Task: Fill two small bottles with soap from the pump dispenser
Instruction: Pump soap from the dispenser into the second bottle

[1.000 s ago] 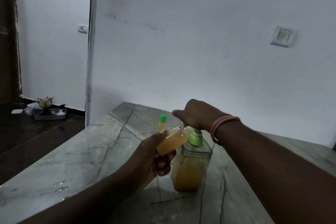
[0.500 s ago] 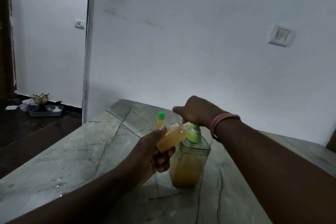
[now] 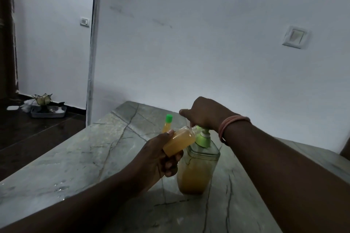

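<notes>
We've got a polished stone counter (image 3: 121,149) here, grey-green marble look with dark veins, smooth and a bit glossy, a few wet spots shining near its left edge. The pump dispenser (image 3: 197,168) is clear smooth plastic with amber soap showing through, and its pump head (image 3: 203,138) is glossy light-green plastic. The small bottle (image 3: 180,141) we're holding in the left hand (image 3: 157,159) is see-through plastic too, same amber fill. The second little bottle (image 3: 167,124) behind it has a bright green plastic cap. The wall (image 3: 208,43) looks matt painted plaster, slightly scuffed. The floor (image 3: 37,134) at far left is dark and glossy.
</notes>
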`<state>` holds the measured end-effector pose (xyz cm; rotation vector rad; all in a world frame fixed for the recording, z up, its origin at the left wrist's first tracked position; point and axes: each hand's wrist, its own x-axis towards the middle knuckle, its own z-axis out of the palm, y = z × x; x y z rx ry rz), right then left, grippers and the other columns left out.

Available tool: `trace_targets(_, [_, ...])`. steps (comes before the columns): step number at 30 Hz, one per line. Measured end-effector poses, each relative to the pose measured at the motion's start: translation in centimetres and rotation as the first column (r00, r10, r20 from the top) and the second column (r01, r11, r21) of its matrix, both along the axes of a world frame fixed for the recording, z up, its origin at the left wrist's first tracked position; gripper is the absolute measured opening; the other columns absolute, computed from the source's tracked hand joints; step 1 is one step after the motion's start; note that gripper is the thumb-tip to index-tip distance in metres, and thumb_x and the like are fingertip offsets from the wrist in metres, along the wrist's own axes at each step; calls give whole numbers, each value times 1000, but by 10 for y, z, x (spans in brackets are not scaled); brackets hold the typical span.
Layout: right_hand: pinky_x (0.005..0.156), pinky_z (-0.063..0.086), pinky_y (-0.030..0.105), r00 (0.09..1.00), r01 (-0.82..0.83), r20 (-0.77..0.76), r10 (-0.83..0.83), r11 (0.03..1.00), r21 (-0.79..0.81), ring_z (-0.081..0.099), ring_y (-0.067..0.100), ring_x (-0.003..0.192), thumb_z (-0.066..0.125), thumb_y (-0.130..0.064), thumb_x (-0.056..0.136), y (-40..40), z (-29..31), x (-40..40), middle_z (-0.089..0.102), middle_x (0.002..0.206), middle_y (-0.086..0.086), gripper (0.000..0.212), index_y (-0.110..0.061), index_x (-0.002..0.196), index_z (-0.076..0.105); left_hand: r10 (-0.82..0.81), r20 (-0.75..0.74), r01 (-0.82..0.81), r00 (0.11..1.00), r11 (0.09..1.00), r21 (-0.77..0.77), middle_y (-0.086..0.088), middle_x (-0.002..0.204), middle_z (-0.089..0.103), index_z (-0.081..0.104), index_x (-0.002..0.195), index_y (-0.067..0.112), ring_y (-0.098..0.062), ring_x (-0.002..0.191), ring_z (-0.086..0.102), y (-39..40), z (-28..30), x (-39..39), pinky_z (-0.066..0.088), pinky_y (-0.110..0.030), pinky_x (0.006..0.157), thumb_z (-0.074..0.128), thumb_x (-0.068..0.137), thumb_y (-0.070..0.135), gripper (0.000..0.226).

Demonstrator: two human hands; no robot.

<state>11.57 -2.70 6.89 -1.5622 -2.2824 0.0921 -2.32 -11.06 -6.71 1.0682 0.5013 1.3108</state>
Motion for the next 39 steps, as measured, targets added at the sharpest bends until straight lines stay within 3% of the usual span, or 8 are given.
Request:
trace_targets(2, [57, 44, 29, 996, -4, -95, 5, 1000, 7, 60, 18, 57, 50, -48, 90, 1, -5, 2, 63, 52, -5, 49, -13, 67, 76, -12, 6, 12, 1000, 1000, 0, -12, 76, 59, 45, 135, 5, -12, 51, 47, 1, 0, 0, 43, -26, 47, 62, 89, 50, 67])
trace_targets(7, [53, 38, 28, 980, 13, -197, -23, 999, -52, 56, 17, 51, 48, -47, 90, -2, -14, 6, 57, 41, -5, 52, -15, 61, 76, -8, -12, 8, 1000, 1000, 0, -11, 75, 59, 46, 129, 1, -11, 51, 47, -2, 1, 1, 43, -25, 48, 58, 89, 50, 65])
trace_targets(14, [71, 51, 33, 999, 20, 25, -20, 1000, 22, 64, 23, 73, 50, -53, 92, -1, 0, 0, 68, 79, 7, 48, -10, 85, 72, 2, -21, -2, 1000, 1000, -15, -11, 76, 59, 44, 134, 5, -12, 51, 47, -4, 2, 1, 43, -26, 48, 58, 87, 51, 67])
trace_targets(20, [53, 36, 27, 981, 3, -192, -4, 1000, -5, 59, 15, 55, 47, -51, 93, -1, -14, 7, 61, 54, -4, 56, -15, 62, 76, -18, 11, 18, 1000, 999, -43, -13, 77, 58, 43, 138, 6, -12, 52, 47, -1, 2, 1, 43, -26, 48, 59, 88, 48, 67])
trace_targets(26, [69, 49, 32, 995, -7, -102, -4, 995, -102, 59, 21, 60, 51, -46, 93, -6, -5, 4, 73, 78, 12, 48, -5, 86, 75, -10, 2, 10, 1000, 999, -35, -13, 77, 58, 43, 136, 5, -13, 52, 48, -6, 4, 3, 43, -26, 49, 57, 88, 46, 65])
trace_targets(33, [59, 45, 29, 983, -1, -183, -7, 999, -42, 63, 21, 62, 48, -46, 91, -1, -10, 6, 69, 70, 5, 49, -15, 66, 77, -33, 7, 33, 999, 999, -22, -12, 79, 58, 43, 137, 5, -12, 54, 48, -2, 3, 1, 44, -26, 50, 58, 91, 47, 63])
trace_targets(36, [55, 41, 29, 983, 24, -179, -33, 998, -54, 58, 19, 56, 48, -45, 90, -3, -12, 5, 63, 59, 1, 49, -12, 71, 78, -23, 8, 23, 1000, 999, -30, -12, 78, 58, 43, 136, 3, -12, 53, 48, 0, 1, 0, 44, -26, 50, 58, 90, 47, 65])
trace_targets(39, [68, 50, 34, 991, 12, -135, -23, 996, -86, 62, 24, 66, 49, -44, 91, -5, -8, 2, 71, 75, 8, 47, -6, 84, 76, -19, -2, 18, 1000, 1000, -21, -12, 77, 59, 44, 136, 5, -13, 53, 47, -2, 2, 0, 43, -26, 50, 56, 90, 47, 63])
